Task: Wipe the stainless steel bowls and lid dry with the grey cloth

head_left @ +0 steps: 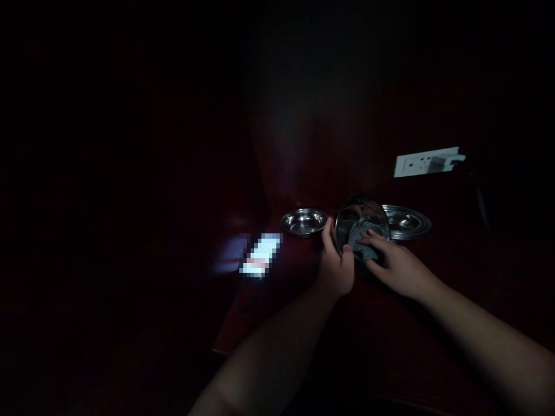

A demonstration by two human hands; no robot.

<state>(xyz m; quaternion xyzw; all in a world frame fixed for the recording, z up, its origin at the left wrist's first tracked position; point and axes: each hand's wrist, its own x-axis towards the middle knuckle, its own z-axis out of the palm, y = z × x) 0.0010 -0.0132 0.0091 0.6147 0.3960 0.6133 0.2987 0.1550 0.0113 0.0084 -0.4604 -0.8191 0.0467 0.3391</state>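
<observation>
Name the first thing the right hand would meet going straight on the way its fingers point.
The grey cloth, which the right hand seems to touch; behind it, probably the inside of the tilted metal bowl, though depth is unclear.

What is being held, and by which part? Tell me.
The left grip holds a metal bowl by its left edge; the right grip presses a gray cloth against its inside.

Pale socket plate, dark wall.
</observation>
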